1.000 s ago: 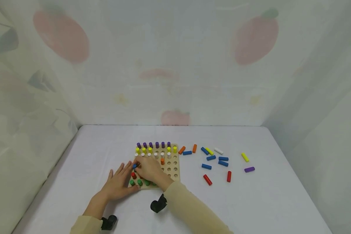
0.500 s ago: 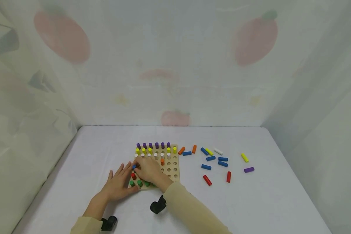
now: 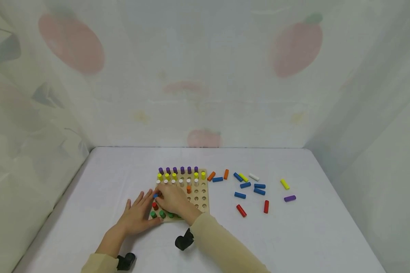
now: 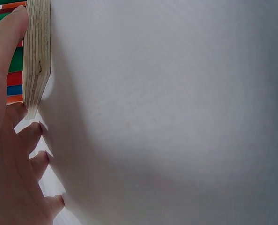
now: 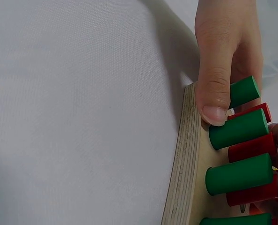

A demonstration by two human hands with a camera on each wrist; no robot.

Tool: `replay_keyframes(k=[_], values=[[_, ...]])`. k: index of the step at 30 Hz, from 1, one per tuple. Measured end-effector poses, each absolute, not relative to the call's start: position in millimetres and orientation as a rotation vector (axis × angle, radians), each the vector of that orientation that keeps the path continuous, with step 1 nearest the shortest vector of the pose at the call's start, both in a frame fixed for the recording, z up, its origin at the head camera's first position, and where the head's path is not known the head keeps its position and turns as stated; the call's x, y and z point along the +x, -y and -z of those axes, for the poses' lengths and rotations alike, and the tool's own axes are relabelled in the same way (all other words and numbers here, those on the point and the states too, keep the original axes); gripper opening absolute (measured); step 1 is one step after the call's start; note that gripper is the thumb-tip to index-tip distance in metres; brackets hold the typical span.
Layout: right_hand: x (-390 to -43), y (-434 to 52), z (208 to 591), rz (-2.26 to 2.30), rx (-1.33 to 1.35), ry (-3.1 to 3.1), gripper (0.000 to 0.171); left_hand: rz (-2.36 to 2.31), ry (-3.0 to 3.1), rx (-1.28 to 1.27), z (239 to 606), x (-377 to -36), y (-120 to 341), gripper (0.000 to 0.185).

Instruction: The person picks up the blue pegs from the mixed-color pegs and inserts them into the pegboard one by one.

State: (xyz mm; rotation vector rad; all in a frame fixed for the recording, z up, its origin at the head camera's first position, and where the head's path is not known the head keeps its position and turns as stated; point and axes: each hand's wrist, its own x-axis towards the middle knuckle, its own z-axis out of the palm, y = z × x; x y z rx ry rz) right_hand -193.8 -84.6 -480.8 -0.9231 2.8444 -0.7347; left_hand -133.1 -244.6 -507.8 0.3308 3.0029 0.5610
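The right hand (image 3: 171, 199) pinches a blue peg (image 3: 155, 196) over the board (image 3: 205, 204). At its 8 o'clock, the left hand (image 3: 138, 216) lies flat, fingers straight, touching the board's edge.

Scattered on the white table (image 3: 314, 235) right of the board: loose orange pegs (image 3: 211, 176), blue pegs (image 3: 240, 195), red pegs (image 3: 241, 210), a white peg (image 3: 254, 177), a purple peg (image 3: 289, 198); behind, a pale curtain (image 3: 205, 76) with reddish fruit shapes

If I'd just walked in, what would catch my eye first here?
Probably the wooden pegboard in the middle of the white table, lined with rows of purple, yellow, white, red and green pegs. The right hand pinches a blue peg over it while the left hand steadies its edge. Loose pegs lie scattered to the right.
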Motion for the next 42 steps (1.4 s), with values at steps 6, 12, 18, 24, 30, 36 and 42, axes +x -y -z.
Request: replay_keyframes(k=[6, 12, 18, 24, 30, 36, 42], values=[[-193, 84, 479, 0.748, -0.949, -2.817, 0.018, -0.560, -2.997, 0.332, 508, -133, 245, 0.097], [-191, 82, 477, 0.782, -1.010, -2.820, 0.017, -0.546, -3.000, 0.333, 508, -133, 246, 0.098], [-191, 83, 477, 0.792, -1.042, -2.838, 0.017, -0.540, -3.002, 0.336, 508, -134, 248, 0.097], [-191, 78, 468, 0.838, -1.084, -2.834, 0.019, -0.559, -3.005, 0.349, 508, -134, 247, 0.093], [-190, 66, 454, 0.933, -1.107, -2.785, 0.020, -0.580, -3.005, 0.355, 506, -133, 246, 0.096], [-191, 53, 447, 0.961, -1.090, -2.755, 0.022, -0.594, -2.995, 0.353, 506, -133, 246, 0.097], [-192, 40, 445, 1.023, -1.117, -2.750, 0.025, -0.579, -2.989, 0.343, 507, -134, 247, 0.098]])
